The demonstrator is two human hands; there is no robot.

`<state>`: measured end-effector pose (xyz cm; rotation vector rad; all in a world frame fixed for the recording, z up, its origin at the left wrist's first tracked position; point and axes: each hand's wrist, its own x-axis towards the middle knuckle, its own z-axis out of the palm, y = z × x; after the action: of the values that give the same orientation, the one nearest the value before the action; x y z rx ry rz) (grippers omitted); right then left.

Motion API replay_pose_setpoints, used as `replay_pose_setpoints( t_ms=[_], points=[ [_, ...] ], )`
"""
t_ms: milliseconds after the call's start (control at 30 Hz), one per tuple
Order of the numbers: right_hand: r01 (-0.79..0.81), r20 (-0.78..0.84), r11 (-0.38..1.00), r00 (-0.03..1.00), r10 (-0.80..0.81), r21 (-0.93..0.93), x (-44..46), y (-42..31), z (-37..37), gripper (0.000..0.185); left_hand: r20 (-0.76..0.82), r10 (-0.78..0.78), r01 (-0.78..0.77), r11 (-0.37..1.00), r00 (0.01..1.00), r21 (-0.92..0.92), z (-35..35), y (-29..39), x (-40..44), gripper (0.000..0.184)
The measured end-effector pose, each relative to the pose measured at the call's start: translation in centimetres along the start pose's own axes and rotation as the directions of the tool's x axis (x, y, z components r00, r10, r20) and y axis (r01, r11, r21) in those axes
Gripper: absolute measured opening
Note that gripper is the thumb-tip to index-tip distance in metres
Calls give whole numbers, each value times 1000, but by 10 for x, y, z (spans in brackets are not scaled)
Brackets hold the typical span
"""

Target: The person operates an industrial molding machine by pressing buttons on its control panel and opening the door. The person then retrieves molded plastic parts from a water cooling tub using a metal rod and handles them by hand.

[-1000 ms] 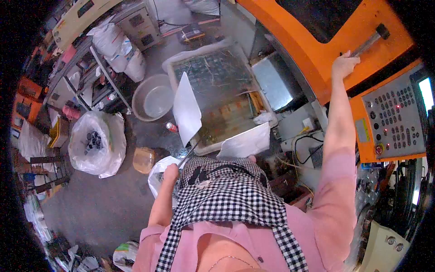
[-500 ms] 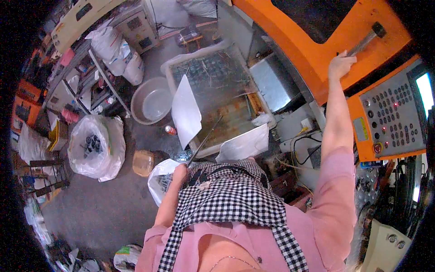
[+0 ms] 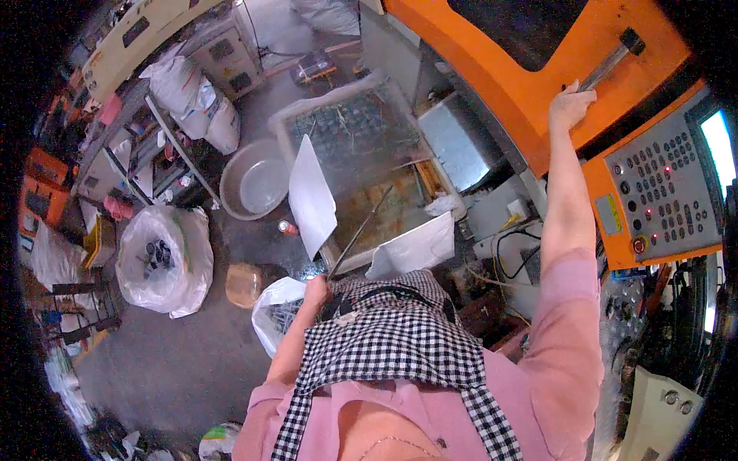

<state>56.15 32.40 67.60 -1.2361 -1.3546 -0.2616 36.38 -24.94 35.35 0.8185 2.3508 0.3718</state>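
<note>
My right hand (image 3: 571, 107) is stretched out far to the right, closed around the lower end of the door handle (image 3: 606, 67). This bar handle sits on the orange machine door (image 3: 500, 54). Down by my apron, my left hand (image 3: 316, 291) is closed on a long, thin, dark rod (image 3: 360, 232). The rod points up and away, its far tip over the shallow tank (image 3: 338, 260) with murky contents. White sheets stand on either side of the rod: one panel (image 3: 311, 196) to its left, another panel (image 3: 415, 246) to its right.
Right of my arm is a control panel (image 3: 649, 180) with buttons and a lit screen. A round tub (image 3: 231, 188), a small red can (image 3: 287, 227) and a lined sack (image 3: 192, 284) with dark parts stand left. Beside my left arm is a white bag (image 3: 265, 319).
The view has shifted slightly. My left hand has moved a little to the right, and the rod's tip now reaches farther over the tank. My right hand stays on the handle.
</note>
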Motion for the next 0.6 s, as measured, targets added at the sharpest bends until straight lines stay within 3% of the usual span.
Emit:
replay_pose_setpoints(
  t_ms=[267,600],
  points=[
    [-76,47,996,996,73,52,0,-3,-1,36,2,17,-17,1000,1000,-1,-5,18,5,22],
    [-22,28,998,999,21,50,-1,-6,-3,35,34,95,-96,995,995,23,-6,41,25,21]
  ],
)
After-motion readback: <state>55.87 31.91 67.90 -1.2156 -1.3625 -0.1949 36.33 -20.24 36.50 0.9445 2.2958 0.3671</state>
